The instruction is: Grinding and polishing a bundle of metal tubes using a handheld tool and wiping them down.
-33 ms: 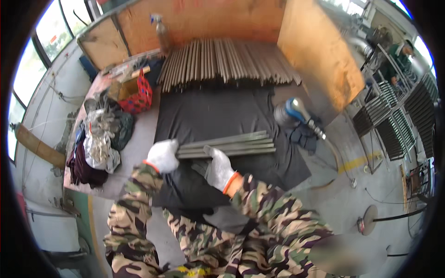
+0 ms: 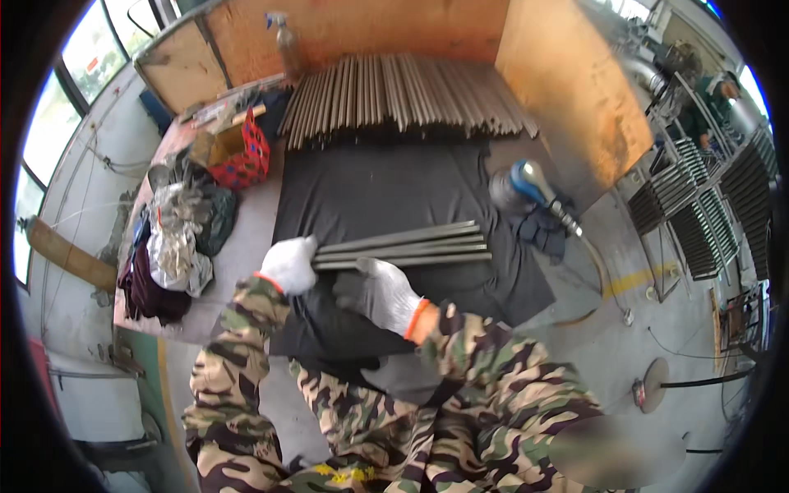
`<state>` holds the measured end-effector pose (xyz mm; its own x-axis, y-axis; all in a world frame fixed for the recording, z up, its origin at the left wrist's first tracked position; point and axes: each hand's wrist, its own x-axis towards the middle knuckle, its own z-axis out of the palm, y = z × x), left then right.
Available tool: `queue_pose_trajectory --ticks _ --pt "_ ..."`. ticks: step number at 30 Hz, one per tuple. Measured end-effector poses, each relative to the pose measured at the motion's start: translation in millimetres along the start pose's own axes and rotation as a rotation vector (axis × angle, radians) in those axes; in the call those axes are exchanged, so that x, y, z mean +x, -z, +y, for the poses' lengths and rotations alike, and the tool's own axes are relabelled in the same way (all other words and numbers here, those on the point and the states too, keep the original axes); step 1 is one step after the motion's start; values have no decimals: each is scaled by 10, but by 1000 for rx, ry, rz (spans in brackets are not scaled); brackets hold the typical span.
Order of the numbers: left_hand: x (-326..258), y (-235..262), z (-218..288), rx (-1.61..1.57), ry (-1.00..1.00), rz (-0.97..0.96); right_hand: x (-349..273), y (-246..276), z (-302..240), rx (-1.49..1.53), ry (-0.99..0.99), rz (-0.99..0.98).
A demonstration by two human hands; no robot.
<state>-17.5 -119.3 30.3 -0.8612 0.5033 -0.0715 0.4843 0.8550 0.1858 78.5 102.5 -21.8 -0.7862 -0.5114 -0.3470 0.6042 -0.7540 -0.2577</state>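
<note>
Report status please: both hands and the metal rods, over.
Left hand gripping rods at near end. Right hand flat on them. Rods lying on dark mat. Power tool beside, apart.

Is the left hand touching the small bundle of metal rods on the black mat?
Touching. The head view shows the left hand closed around the near end of the bundle of metal rods, with no gap between glove and rods.

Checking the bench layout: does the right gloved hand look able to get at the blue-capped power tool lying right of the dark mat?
Probably yes: the right hand rests by the grey metal bars, and only bare dark mat lies between it and the blue-capped power tool.
</note>
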Motion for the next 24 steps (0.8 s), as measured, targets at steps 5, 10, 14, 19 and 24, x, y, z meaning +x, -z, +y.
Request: queue_pose_trajectory --ticks 5,10,14,19,24 --pt "-66 -14 86 30 65 -53 -871 -229 -191 -1597 602 -104" --pt "-122 -3 298 239 23 -30 -956 326 -1212 -2505 974 375" --pt "-202 -345 370 -65 -106 232 -917 553 -1512 -2667 784 366" --pt "-191 -334 403 -7 -82 370 -695 309 -1760 -2625 768 343" --pt "-356 -583 469 62 -69 374 -729 685 -1687 -2656 864 244"
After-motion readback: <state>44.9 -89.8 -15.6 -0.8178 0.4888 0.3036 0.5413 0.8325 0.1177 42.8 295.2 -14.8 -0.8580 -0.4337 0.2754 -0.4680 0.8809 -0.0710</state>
